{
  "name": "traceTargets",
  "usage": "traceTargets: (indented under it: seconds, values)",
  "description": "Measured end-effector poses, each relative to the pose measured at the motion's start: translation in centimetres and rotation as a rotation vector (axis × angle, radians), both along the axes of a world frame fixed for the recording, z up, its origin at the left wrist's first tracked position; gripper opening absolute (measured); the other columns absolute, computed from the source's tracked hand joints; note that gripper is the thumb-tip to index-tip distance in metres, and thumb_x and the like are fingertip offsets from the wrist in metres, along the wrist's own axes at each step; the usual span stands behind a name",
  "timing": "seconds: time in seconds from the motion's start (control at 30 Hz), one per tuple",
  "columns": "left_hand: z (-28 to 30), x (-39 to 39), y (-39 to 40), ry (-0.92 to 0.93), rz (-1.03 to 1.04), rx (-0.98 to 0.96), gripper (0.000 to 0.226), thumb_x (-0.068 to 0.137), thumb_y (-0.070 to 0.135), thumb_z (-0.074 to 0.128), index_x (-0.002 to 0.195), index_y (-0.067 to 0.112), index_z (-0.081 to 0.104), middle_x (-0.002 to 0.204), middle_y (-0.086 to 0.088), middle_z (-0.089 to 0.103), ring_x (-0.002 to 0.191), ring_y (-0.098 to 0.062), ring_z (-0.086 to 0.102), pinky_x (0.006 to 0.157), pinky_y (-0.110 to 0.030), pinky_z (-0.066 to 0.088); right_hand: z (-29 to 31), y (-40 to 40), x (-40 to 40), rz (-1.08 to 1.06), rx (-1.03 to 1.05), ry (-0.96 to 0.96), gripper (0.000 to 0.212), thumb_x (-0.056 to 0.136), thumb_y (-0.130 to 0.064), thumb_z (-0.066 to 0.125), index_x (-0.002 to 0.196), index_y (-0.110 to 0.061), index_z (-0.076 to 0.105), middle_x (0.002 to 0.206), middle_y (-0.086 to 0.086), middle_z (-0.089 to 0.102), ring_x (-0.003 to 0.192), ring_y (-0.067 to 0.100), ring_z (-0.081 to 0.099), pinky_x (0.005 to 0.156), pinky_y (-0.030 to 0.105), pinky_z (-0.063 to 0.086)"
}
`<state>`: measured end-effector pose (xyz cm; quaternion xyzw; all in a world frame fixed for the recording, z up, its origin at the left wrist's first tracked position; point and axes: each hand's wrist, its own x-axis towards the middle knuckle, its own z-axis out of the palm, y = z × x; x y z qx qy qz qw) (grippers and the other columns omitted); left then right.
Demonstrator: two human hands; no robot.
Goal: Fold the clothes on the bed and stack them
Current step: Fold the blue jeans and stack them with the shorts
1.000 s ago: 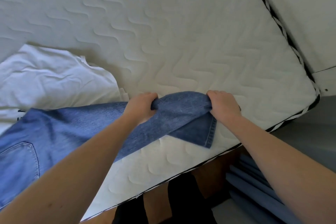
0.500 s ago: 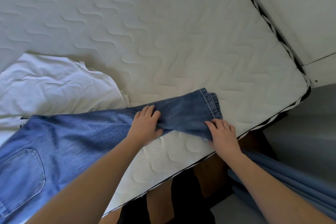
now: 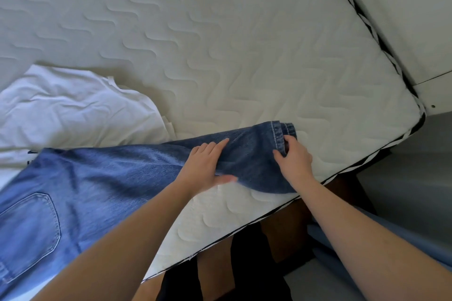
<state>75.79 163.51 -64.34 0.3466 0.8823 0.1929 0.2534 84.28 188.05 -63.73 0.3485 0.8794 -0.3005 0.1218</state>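
Both hands shifted toward hem since earlier: left hand (image 3: 204, 166) flat, fingers spread, pressing jeans (image 3: 102, 178) onto bed (image 3: 220, 44); right hand (image 3: 294, 159) grip pinching hem.

Blue jeans (image 3: 102, 178), white wave-quilted mattress (image 3: 220, 44)

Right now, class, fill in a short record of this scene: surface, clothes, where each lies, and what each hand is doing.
surface: mattress, quilted, off-white
garment 1: jeans, blue, spread flat, one back pocket showing at the left
garment 2: white shirt, crumpled, partly under the jeans
left hand: fingers straight, pressing flat on the jeans leg
right hand: fingers curled at the leg's hem
stack: none in view
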Motion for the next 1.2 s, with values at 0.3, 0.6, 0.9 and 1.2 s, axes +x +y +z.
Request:
traceTargets:
  seconds: [0.3,0.6,0.9,1.2]
  values:
    - [0.4,2.0,-4.2,0.185,-0.219,0.167,0.042,0.097,0.048,0.038,0.082,0.023,0.069,0.070,0.011,0.064,0.065,-0.015,0.058,0.065,-0.032,0.045,2.0,-3.0,4.9,0.211,-0.575,0.005,0.039,0.088,0.004,0.047,0.095,-0.030,0.066,0.101,-0.013,0.065,0.095,-0.009,0.057,0.081,0.004,0.039]
    - [-0.4,4.1,-5.6,-0.001,-0.414,-0.281,0.056,0.103,0.047,0.023,0.094,0.024,0.073,0.092,0.004,0.058,0.091,-0.017,0.049,0.085,-0.034,0.038,-1.0,-0.1,4.6,-0.300,0.011,-0.064,0.063,0.092,-0.028,0.062,0.147,-0.013,0.036,0.144,0.016,0.042,0.131,0.033,0.041,0.108,0.047,0.035]
    - [0.0,1.0,-2.4,0.132,-0.037,-0.018,0.039,0.090,0.023,0.062,0.129,0.016,0.057,0.123,-0.007,0.057,0.111,-0.029,0.054,0.095,-0.042,0.043,-1.0,2.2,1.8,-0.596,-0.521,-0.014,0.017,0.091,-0.026,0.065,0.100,-0.011,0.064,0.103,0.012,0.069,0.088,0.026,0.067,0.076,0.040,0.058]
    - [0.7,-3.5,3.6,0.019,-0.120,0.024,0.096,0.078,0.067,0.062,0.154,0.030,0.017,0.154,0.002,0.035,0.139,-0.019,0.033,0.115,-0.039,0.024,6.1,4.3,-6.1,-0.849,-0.805,0.400,0.008,0.088,-0.015,0.062,0.081,-0.013,0.060,0.059,-0.003,0.065,0.055,0.010,0.063,0.054,0.023,0.053]
